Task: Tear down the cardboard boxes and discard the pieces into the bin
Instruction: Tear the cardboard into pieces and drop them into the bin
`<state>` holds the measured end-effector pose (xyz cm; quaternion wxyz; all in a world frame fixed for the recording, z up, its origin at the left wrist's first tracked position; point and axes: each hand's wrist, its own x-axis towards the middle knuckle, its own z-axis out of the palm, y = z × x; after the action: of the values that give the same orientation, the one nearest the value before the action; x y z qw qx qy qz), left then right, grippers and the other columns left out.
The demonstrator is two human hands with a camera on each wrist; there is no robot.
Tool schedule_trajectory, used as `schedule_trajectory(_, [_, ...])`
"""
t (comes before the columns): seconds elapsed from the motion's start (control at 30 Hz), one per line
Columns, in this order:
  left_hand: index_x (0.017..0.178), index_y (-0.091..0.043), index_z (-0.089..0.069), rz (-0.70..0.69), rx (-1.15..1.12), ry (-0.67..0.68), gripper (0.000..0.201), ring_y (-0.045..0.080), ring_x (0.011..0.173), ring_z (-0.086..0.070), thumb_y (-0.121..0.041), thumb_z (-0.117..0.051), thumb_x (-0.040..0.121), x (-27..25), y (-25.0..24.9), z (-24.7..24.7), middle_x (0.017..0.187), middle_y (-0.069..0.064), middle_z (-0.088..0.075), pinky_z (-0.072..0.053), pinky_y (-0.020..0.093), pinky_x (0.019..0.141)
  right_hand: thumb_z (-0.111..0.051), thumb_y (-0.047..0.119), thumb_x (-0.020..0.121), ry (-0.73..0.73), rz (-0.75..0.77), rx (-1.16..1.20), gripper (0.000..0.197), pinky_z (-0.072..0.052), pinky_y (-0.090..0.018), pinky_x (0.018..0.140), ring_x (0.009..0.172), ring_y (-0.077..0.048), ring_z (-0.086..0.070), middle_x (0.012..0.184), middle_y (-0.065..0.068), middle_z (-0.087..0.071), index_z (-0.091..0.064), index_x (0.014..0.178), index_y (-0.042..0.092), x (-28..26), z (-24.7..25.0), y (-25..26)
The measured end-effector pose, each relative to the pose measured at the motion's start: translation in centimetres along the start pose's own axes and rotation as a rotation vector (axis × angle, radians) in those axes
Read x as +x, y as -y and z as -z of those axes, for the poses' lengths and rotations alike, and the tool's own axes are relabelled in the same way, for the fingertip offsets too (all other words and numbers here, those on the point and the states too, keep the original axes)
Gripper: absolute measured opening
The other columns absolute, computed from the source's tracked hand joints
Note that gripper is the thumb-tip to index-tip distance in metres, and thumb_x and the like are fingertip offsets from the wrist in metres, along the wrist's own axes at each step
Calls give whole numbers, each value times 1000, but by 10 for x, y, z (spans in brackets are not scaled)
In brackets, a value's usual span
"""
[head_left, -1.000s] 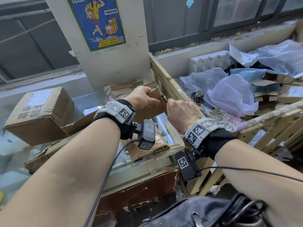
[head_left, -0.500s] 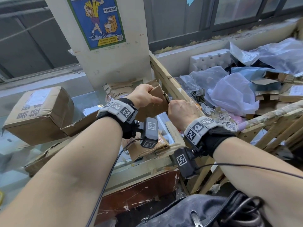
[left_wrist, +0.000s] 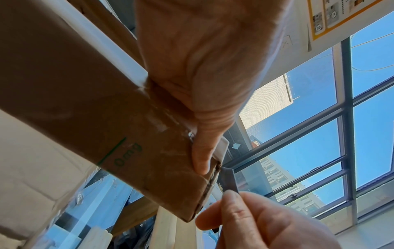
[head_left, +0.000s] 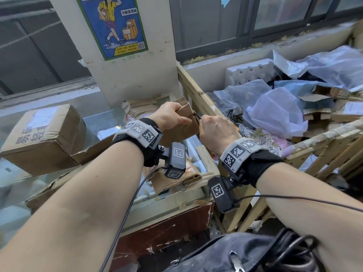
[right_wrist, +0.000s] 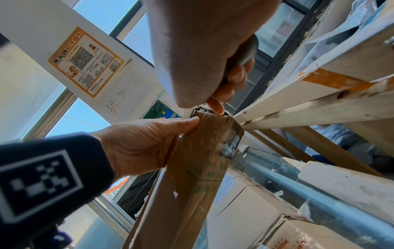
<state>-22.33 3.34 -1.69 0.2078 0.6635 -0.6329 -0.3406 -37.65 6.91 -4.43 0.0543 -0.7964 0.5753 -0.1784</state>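
Item 1: flattened cardboard box [head_left: 181, 122], one, held in the air over the glass-topped bench [head_left: 102, 122], just beside the near rail of the wooden-slat bin [head_left: 198, 95]. My left hand [head_left: 170, 116] grips it, fingers curled over the top edge and thumb pressed on the near face. My right hand [head_left: 215, 128] is fisted at the box's right end.

Head view only: one sealed carton [head_left: 41, 138] with printed characters on the left of the bench, well apart from the held box; torn cardboard sheets [head_left: 174, 177] lying under my wrists; the bin's contents, namely several plastic bags [head_left: 275, 112], one white foam tray [head_left: 249, 73] and scrap card; one blue poster [head_left: 115, 24] on the pillar.

Left wrist view only: a thin grey blade [left_wrist: 229, 180] pinched between my right thumb and forefinger, its edge set against the box's open corrugated end; green print on the box's face.

Right wrist view only: a dark rounded handle [right_wrist: 248, 48] enclosed in my right fist, glossy tape [right_wrist: 228, 143] over the box's end, one orange QR notice [right_wrist: 85, 62] on the pillar.

Count: two hands, both closed; one box in grip; one cutting tool.
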Motion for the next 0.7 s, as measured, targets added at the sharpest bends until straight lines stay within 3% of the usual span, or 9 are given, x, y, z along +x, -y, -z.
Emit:
schedule_trajectory(0.1, [104, -16, -61, 0, -10, 14, 28, 22, 91, -62, -27, -75, 81, -2, 1, -2, 100, 7, -64, -48, 32, 75, -33, 19, 99, 17, -4, -25, 26, -37, -32, 71, 89, -29, -62, 99, -12, -67, -57, 95, 11, 1, -3, 1])
schedule_trajectory(0.3, [102, -15, -61, -25, -21, -47, 29, 21, 88, -61, -25, -76, 80, -3, 1, -2, 99, 7, -64, -48, 31, 72, -33, 17, 97, 49, -6, -59, 27, -38, -34, 74, 94, -30, -61, 103, -12, -66, -60, 100, 10, 6, -1, 3])
schedule_trajectory(0.5, [88, -18, -61, -29, -35, -60, 20, 20, 81, -63, -23, -78, 78, -5, 4, 2, 88, 4, -65, -55, 37, 79, -35, 16, 96, 148, -30, -97, 27, -42, -40, 85, 92, -29, -62, 102, -11, -67, -61, 98, 10, -2, -7, -2])
schedule_trajectory(0.6, [94, -15, -62, -42, -43, -80, 22, 16, 75, -61, -23, -77, 79, -6, -3, 10, 83, 1, -64, -54, 30, 69, -34, 14, 97, 54, -7, -34, 26, -40, -34, 72, 76, -26, -55, 92, -10, -66, -58, 89, 9, -4, -4, -4])
schedule_trajectory(0.7, [99, -12, -63, -35, -50, -92, 25, 13, 70, -60, -23, -76, 80, -6, -8, 13, 81, 1, -63, -50, 23, 62, -33, 16, 98, -21, 26, 9, 23, -35, -31, 67, 72, -23, -51, 85, -9, -61, -51, 84, 13, -3, 3, 0])
